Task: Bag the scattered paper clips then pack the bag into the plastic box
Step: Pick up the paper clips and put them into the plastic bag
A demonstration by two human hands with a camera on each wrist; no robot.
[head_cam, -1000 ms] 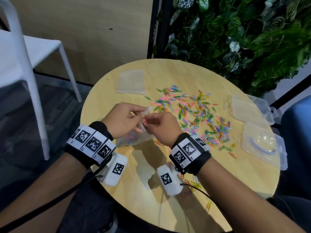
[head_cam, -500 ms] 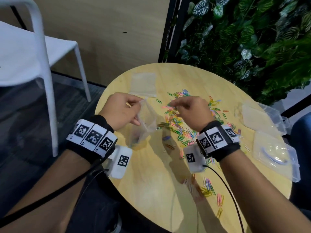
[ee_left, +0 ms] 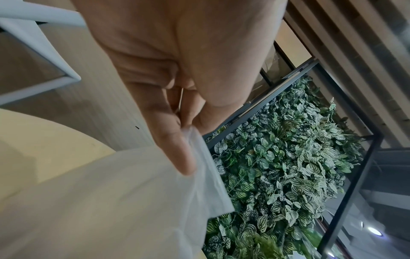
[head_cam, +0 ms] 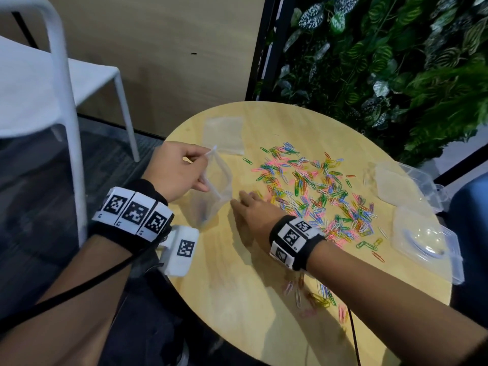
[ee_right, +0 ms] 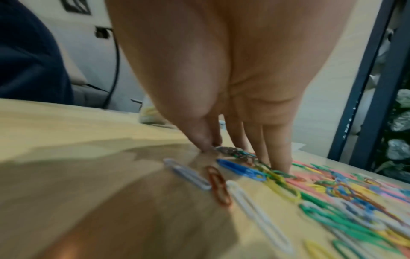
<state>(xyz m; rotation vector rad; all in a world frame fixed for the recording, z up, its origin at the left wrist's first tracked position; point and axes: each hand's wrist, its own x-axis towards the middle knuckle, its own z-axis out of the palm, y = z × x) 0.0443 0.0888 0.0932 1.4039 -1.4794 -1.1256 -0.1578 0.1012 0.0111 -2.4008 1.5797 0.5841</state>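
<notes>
Round wooden table (head_cam: 237, 286), plant wall (head_cam: 396, 62); left hand (head_cam: 177, 171) pinches bag (head_cam: 214, 196), right hand (head_cam: 253, 215) spread.

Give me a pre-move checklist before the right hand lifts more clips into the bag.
1. Clear plastic zip bag pinched by left hand: ok.
2. Bag mouth open toward the clips: ok.
3. Right hand fingertips on the coloured paper clips: ok.
4. Clip actually pinched: cannot tell.
5. Clear plastic box on the round wooden table open: ok.
6. Clips all bagged: not ok.
</notes>
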